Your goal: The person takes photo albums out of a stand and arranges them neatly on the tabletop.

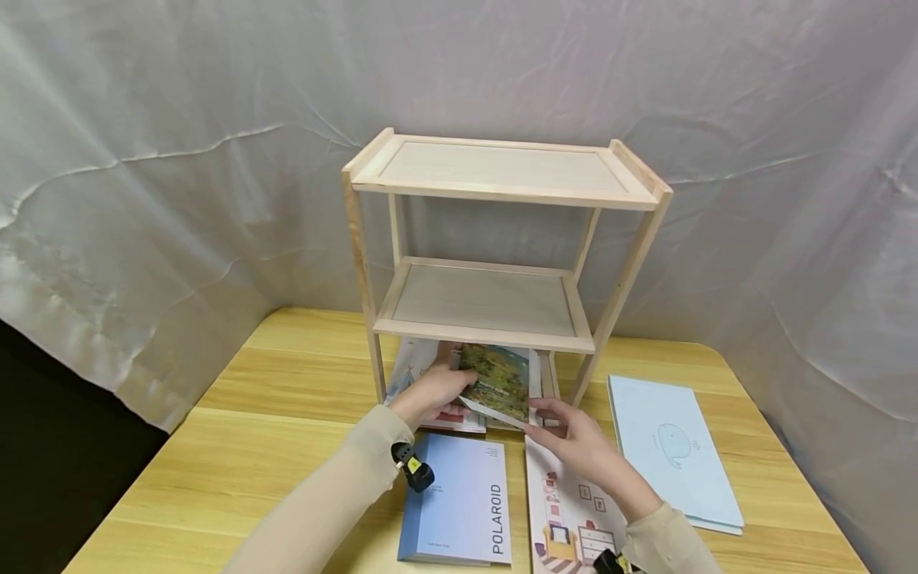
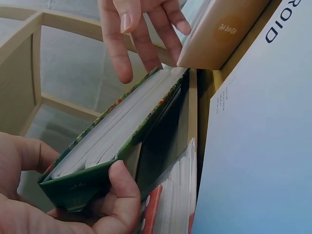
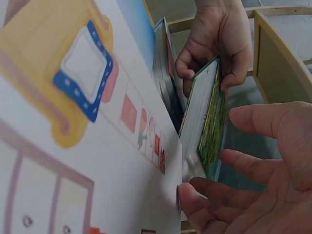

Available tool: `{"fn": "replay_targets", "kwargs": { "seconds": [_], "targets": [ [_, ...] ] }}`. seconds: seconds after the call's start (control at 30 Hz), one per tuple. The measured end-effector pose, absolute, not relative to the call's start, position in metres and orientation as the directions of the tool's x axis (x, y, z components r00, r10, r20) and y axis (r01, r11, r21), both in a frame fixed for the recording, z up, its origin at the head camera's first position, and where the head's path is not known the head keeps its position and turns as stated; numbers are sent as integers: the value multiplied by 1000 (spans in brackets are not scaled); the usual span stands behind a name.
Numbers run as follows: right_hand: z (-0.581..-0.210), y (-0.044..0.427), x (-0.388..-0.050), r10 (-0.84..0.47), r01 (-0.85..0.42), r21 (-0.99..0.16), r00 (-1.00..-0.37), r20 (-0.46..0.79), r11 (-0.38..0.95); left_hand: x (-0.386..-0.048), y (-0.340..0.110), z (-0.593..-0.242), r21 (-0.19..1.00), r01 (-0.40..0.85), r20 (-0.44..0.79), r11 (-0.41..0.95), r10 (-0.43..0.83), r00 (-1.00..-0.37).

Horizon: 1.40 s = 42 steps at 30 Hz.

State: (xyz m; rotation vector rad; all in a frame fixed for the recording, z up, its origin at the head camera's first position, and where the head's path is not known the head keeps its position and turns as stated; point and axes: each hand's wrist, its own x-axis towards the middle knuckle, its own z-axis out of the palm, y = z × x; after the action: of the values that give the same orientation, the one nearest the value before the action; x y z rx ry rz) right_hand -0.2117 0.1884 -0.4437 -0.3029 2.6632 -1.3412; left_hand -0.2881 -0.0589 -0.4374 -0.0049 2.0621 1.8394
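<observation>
A thick book with a green spine and a painted landscape cover [image 1: 498, 383] is held at a tilt in the lowest level of the wooden shelf rack [image 1: 488, 333]. My left hand [image 1: 436, 389] grips its spine end, thumb on one cover and fingers on the other side, as the left wrist view [image 2: 117, 195] shows. At the opposite end is my right hand [image 1: 579, 440], its fingers spread and loosely bent close to the book; whether they touch it I cannot tell. Beside the left hand, a book with red on its cover [image 2: 152, 209] lies on the bottom level.
In front of the rack lie a blue-white POLAROID book [image 1: 459, 494] and a picture book with drawn furniture [image 1: 584, 510]. A pale blue book with a whale outline [image 1: 674, 446] is on the table's right. The middle shelf board [image 1: 488, 299] overhangs both hands. Grey cloth [image 1: 215, 159] hangs behind.
</observation>
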Motion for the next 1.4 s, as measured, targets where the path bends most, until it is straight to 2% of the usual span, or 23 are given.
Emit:
{"fn": "replay_targets", "kwargs": {
  "seconds": [0.67,0.87,1.13,1.4],
  "targets": [
    [-446,190,-216,-266,-111,-812,-962,-56,573,-283,-73,-432,978,-193,-206,74,247,-947],
    [-447,189,-218,-245,-100,-811,-968,-54,576,-279,-76,-430,979,-194,-203,60,237,-950],
    [-449,187,-220,-205,-61,-861,-977,-51,505,-274,-84,-426,982,-184,-190,48,263,-946],
    [-450,182,-225,-125,-34,-845,-991,-39,534,-270,-97,-421,984,-178,-178,23,260,-949]
  ]
}}
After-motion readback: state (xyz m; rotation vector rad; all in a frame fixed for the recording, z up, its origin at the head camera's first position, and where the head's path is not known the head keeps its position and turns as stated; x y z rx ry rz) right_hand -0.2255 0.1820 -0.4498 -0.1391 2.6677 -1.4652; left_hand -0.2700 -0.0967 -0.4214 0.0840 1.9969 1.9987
